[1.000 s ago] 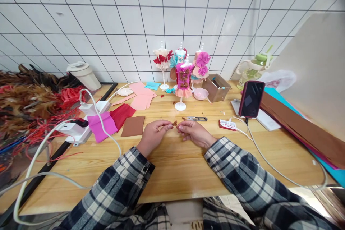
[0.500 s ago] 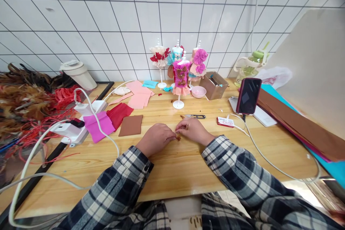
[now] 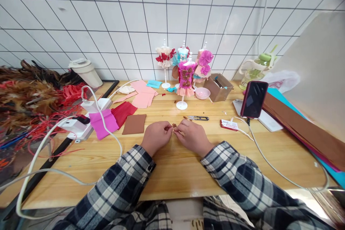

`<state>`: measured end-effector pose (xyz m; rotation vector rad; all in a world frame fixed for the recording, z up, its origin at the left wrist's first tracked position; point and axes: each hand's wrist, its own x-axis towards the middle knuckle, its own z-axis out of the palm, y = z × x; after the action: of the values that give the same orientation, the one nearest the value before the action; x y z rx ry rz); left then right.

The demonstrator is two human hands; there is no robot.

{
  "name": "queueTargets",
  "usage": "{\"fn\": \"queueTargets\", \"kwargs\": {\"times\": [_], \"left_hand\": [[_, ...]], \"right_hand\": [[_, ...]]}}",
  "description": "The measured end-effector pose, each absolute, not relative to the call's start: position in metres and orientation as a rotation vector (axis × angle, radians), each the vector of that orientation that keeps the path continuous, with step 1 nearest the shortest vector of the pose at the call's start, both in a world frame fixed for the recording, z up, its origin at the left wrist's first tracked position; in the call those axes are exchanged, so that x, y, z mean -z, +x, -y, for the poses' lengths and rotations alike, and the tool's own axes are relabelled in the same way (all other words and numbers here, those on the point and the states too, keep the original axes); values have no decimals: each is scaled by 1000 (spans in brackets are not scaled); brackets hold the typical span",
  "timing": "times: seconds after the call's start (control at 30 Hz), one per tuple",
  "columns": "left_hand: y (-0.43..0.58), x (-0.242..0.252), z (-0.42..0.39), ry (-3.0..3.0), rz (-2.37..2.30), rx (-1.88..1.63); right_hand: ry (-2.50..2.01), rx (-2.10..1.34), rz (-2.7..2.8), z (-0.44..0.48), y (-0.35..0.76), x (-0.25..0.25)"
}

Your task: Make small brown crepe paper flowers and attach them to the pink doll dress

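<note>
A tiny brown piece (image 3: pixel 174 125) shows between the fingertips of my two hands, over the middle of the wooden table. My left hand (image 3: pixel 157 136) is closed in a pinch at its left side. From the right, my right hand (image 3: pixel 192 136) pinches at the same piece, its fingers curled. Small black-handled snips (image 3: pixel 199 118) lie just beyond my right hand. A square of brown paper (image 3: pixel 134 124) rests to the left of my left hand. Behind the hands stands a small dress form (image 3: pixel 186 77) in magenta with brown bows.
More dress forms (image 3: pixel 165 59), a pink bowl (image 3: pixel 202 93) and a cardboard box (image 3: pixel 219 88) stand at the back. A phone (image 3: pixel 254 100) and cable are at right. Power strips (image 3: pixel 81 129), coloured paper (image 3: pixel 104 123) and feathers (image 3: pixel 35 97) lie left.
The view has shifted slightly left. Both hands have turned, and the brown piece now points up and away between the fingertips instead of hanging below them.
</note>
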<state>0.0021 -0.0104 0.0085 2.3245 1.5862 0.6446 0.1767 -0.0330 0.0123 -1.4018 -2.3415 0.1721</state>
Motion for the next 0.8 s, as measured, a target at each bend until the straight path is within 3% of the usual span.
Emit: {"fn": "queueTargets", "kwargs": {"times": [0.2, 0.4, 0.5, 0.8], "left_hand": [[1, -2, 2, 1609, -1269, -1019], [1, -9, 10, 2152, -1177, -1003], [-2, -12, 11, 2385, -1141, -917], [0, -12, 13, 2236, -1194, -951]], "right_hand": [[-1319, -583, 1953, 26, 174, -4], [-1263, -1452, 1376, 11, 185, 4], [-1220, -1592, 1290, 9, 192, 3], [-1146, -1778, 1322, 6, 199, 7]]}}
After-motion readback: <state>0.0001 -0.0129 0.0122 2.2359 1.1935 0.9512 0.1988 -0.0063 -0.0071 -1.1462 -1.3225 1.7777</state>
